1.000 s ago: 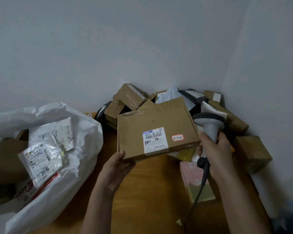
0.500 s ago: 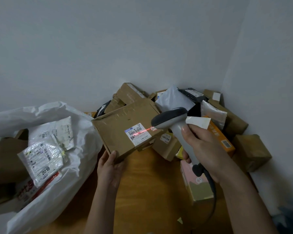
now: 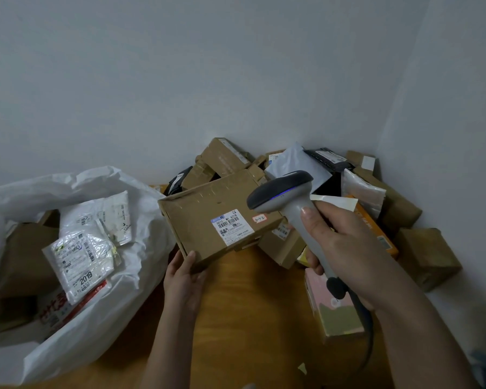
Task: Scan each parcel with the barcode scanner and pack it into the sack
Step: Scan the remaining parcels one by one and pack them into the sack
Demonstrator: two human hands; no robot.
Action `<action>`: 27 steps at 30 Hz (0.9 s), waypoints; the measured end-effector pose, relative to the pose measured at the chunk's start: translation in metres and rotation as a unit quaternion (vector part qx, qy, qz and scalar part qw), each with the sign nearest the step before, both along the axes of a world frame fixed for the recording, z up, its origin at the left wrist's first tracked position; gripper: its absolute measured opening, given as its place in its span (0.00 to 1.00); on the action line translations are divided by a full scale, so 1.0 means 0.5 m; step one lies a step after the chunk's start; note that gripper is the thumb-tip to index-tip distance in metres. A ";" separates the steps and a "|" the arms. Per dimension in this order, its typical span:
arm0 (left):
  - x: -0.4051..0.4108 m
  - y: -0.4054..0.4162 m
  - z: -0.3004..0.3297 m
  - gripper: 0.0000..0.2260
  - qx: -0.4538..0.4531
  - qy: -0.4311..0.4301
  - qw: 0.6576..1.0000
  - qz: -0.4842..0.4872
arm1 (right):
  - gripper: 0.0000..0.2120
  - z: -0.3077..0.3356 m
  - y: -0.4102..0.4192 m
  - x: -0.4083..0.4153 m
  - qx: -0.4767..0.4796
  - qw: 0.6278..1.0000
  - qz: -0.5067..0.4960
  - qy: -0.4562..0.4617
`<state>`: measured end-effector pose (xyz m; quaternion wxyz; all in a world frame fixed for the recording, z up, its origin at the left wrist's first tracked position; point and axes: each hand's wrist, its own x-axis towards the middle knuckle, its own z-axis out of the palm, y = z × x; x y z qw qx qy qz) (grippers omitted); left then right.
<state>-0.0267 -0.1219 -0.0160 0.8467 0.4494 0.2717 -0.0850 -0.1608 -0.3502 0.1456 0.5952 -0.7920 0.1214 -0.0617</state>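
Pale walls meet in a corner above a wooden tabletop (image 3: 244, 318), where I see a heap of parcels (image 3: 334, 186) piled against the far right. My left hand (image 3: 184, 279) grips the near corner of a flat box (image 3: 208, 217), thumb curled over its top edge, holding it tilted above the tabletop between the heap and the sack (image 3: 141, 242). Its white label (image 3: 232, 227) faces up, with a small pink sticker (image 3: 259, 218) just beside it. My right hand (image 3: 343, 248) is wrapped around the handle of the scanner (image 3: 281, 189), whose dark head hangs over the box's right end with a blue light glowing on it. The white sack sits open at left, already holding several packets (image 3: 80, 254). A pink carton (image 3: 331, 310) lies under my right wrist.
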 end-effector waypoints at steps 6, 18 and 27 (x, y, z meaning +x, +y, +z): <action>-0.005 -0.008 0.005 0.22 -0.015 -0.005 1.000 0.018 | 0.12 -0.002 -0.007 -0.002 0.032 0.999 -0.019 0.004; 0.014 0.099 0.110 0.21 -0.059 -0.072 0.967 0.239 | 0.12 -0.043 0.043 0.048 0.089 0.995 -0.004 0.047; 0.042 0.255 0.056 0.39 0.627 0.113 0.762 0.115 | 0.14 -0.057 0.155 0.100 0.078 0.994 0.032 0.065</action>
